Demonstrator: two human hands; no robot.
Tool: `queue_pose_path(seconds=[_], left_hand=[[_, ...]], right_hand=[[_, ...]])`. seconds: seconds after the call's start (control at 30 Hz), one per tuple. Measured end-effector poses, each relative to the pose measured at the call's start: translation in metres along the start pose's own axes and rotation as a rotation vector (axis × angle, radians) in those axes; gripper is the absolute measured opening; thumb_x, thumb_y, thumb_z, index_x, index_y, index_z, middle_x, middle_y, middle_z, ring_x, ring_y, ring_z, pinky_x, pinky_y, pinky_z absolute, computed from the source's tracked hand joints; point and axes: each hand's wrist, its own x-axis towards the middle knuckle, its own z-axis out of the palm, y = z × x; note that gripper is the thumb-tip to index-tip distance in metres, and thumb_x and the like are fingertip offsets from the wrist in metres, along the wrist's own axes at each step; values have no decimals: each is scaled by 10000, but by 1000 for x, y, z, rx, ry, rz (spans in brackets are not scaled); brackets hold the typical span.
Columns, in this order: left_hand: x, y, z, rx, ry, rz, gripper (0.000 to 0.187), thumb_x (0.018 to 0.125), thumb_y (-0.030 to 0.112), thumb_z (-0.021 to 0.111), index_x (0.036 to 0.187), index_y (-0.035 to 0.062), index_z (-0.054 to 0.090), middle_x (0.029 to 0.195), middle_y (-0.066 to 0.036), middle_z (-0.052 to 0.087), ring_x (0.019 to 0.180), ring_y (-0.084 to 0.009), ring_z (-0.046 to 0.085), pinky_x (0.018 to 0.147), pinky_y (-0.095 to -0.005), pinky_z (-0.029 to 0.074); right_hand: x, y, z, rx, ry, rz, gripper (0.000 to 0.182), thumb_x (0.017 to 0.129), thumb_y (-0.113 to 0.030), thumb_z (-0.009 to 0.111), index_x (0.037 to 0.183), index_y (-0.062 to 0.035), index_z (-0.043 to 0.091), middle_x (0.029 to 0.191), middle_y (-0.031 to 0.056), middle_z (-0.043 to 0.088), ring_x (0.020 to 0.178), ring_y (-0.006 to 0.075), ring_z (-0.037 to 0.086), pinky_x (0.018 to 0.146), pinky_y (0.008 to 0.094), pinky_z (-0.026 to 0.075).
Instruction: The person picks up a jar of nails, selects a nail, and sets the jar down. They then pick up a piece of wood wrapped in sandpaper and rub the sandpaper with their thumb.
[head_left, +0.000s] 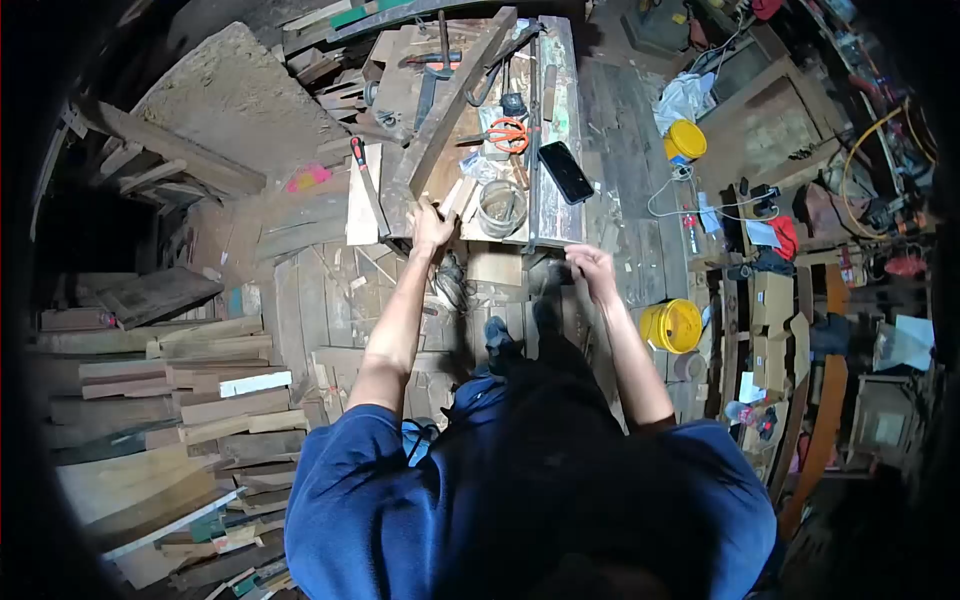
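My left hand (432,226) is at the front edge of the workbench (560,130), its fingers bent against the near end of a long wooden beam (450,115). My right hand (592,272) is just off the bench's right front corner with curled fingers; whatever they may hold cannot be made out. Between the hands stands a clear round container (502,207) with something inside. Left of my left hand lies a saw-like tool with a red and black handle (359,152). Orange-handled scissors (508,133) and a black phone (566,172) lie farther back.
A hammer (443,45) and other tools lie at the bench's far end. Stacked boards (220,400) fill the left floor. Yellow buckets (671,327) and a white cable (690,212) are on the right. Wood scraps litter the floor around my feet (500,335).
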Motion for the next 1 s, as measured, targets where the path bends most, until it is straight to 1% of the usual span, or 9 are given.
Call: queue_pose_path(seconds=[0.07, 0.17, 0.3, 0.4, 0.5, 0.53, 0.67, 0.8, 1.0], left_hand=[[9, 17, -18, -102, -164, -45, 780, 747, 436, 727, 1281, -63, 455, 1359, -342, 419, 1264, -457, 413, 1053, -501, 356], [25, 23, -6, 117, -189, -67, 823, 746, 432, 722, 1334, -64, 431, 1356, -340, 447, 1289, -451, 413, 1080, -472, 347], [52, 8, 3, -104, -391, -87, 774, 742, 400, 731, 1313, -57, 478, 1304, -301, 537, 1279, -411, 472, 1091, -459, 354], [66, -9, 25, -192, -560, -46, 842, 717, 391, 762, 1358, -43, 433, 1361, -300, 488, 1322, -410, 429, 1100, -465, 353], [68, -20, 45, -41, -547, 55, 986, 678, 398, 804, 1434, -21, 330, 1430, -304, 410, 1351, -416, 391, 1124, -466, 329], [61, -6, 33, 20, -547, 31, 1138, 637, 392, 842, 1497, 12, 202, 1484, -304, 328, 1375, -443, 338, 1146, -470, 299], [38, 23, 8, 85, -541, 44, 1223, 597, 376, 876, 1511, 13, 149, 1510, -304, 268, 1418, -485, 212, 1174, -523, 198], [32, 31, 10, 178, -417, 10, 1254, 569, 405, 893, 1505, 16, 155, 1541, -293, 169, 1436, -503, 95, 1167, -572, 146], [33, 24, 21, 143, -351, -27, 1206, 587, 462, 879, 1467, -11, 204, 1505, -328, 223, 1420, -503, 156, 1158, -587, 145]], right_hand=[[-23, -12, 4, -25, 72, 66, 190, 863, 13, 567, 1001, 50, 693, 736, 35, 655, 566, 60, 530, 522, 220, 400], [-49, -3, -5, -79, 125, 92, 188, 856, 27, 561, 988, 49, 693, 749, 38, 658, 572, 65, 532, 526, 218, 401], [-79, 4, -20, -29, 116, 79, 183, 862, 37, 547, 973, 52, 691, 778, 52, 663, 572, 76, 529, 530, 222, 408], [-100, 5, -19, 35, 201, 117, 221, 857, 65, 518, 984, 43, 699, 807, 35, 662, 579, 54, 513, 526, 201, 397], [-111, 11, -24, 45, 224, 138, 240, 868, 68, 513, 991, 22, 714, 837, 24, 665, 612, 42, 518, 542, 189, 399], [-115, 11, -25, 32, 234, 144, 236, 872, 64, 515, 991, 22, 715, 839, 23, 663, 615, 43, 518, 543, 191, 400], [-120, 6, -24, 60, 277, 131, 221, 880, 54, 523, 981, 21, 717, 831, 21, 656, 621, 46, 516, 548, 197, 404], [-125, 5, -24, 57, 287, 120, 203, 887, 40, 529, 979, 28, 709, 786, 21, 638, 592, 54, 506, 536, 213, 408], [-134, 0, -21, 39, 297, 167, 189, 890, 17, 527, 959, 37, 701, 753, 28, 632, 551, 68, 500, 520, 241, 421]])
